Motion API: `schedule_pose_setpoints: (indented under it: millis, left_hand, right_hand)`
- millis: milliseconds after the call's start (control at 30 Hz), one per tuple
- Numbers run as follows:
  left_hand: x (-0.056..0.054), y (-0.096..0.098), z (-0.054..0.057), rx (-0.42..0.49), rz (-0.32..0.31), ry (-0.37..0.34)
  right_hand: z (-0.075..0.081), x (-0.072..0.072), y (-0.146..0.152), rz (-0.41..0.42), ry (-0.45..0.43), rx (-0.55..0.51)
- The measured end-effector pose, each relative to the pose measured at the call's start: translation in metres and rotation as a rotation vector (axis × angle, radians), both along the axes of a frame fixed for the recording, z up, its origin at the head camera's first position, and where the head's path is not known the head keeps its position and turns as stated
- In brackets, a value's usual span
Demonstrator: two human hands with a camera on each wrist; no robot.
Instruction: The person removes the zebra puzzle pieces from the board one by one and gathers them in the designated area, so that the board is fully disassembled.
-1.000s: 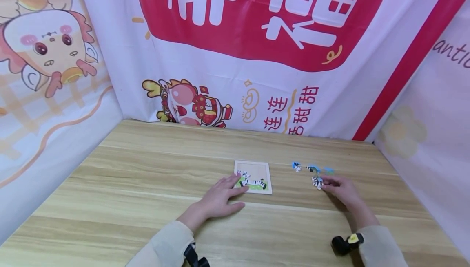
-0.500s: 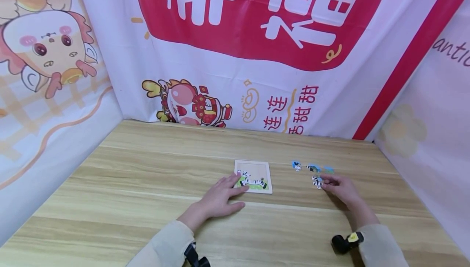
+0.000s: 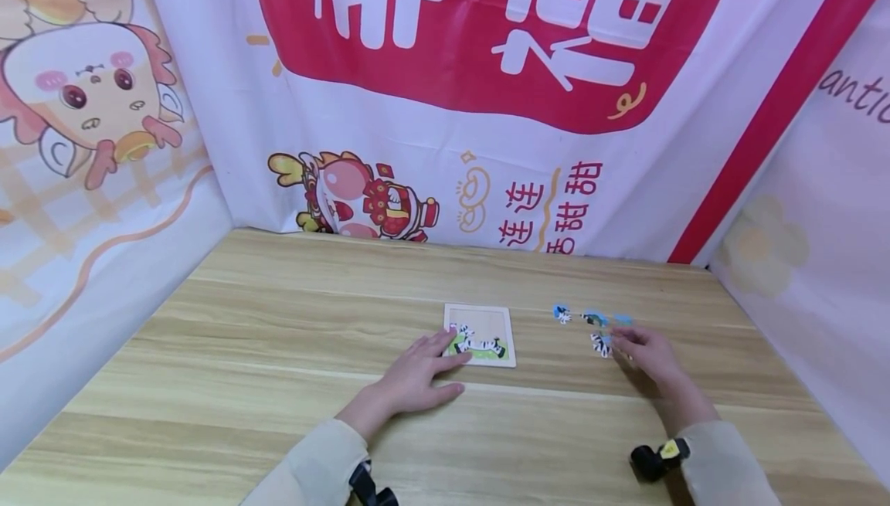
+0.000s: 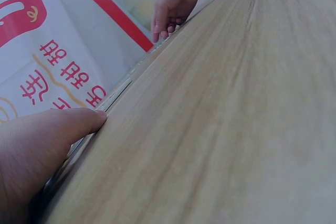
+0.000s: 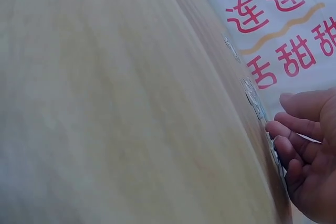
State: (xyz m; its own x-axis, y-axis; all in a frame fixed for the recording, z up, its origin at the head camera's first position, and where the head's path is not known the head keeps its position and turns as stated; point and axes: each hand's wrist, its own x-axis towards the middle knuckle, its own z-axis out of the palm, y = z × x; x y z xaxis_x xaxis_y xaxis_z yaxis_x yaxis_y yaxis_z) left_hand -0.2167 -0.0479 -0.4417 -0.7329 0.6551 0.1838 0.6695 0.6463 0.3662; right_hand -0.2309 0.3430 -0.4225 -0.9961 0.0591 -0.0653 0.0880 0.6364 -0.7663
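In the head view, my left hand (image 3: 417,375) lies with spread fingers on the lower left of a small square puzzle board (image 3: 512,340). Zebra pieces (image 3: 483,348) on green sit in the lower part of that board; its upper part is bare wood. My right hand (image 3: 650,355) hovers over loose puzzle pieces, beside a black-and-white striped one (image 3: 601,344). The right wrist view shows the thumb apart from loosely bent fingers (image 5: 294,124), with nothing gripped between them. Flat pieces (image 5: 252,98) lie on the table by the fingertips.
More loose pieces lie right of the board: a blue-and-white one (image 3: 562,314), a blue-and-dark one (image 3: 593,319) and a blue one (image 3: 622,320). The wooden table (image 3: 278,320) meets printed cloth walls (image 3: 431,143) at the back and sides.
My right hand has lifted slightly off the striped piece and its fingertips have shifted a little right and away from me. The left hand and the board stay put.
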Motion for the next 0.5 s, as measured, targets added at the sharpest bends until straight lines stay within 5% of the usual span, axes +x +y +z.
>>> schedule_pose_setpoints:
  millis: [500]
  left_hand:
    - [0.0, -0.001, 0.0, 0.015, -0.008, 0.015]
  right_hand:
    - [0.012, -0.001, 0.007, 0.019, -0.079, -0.084]
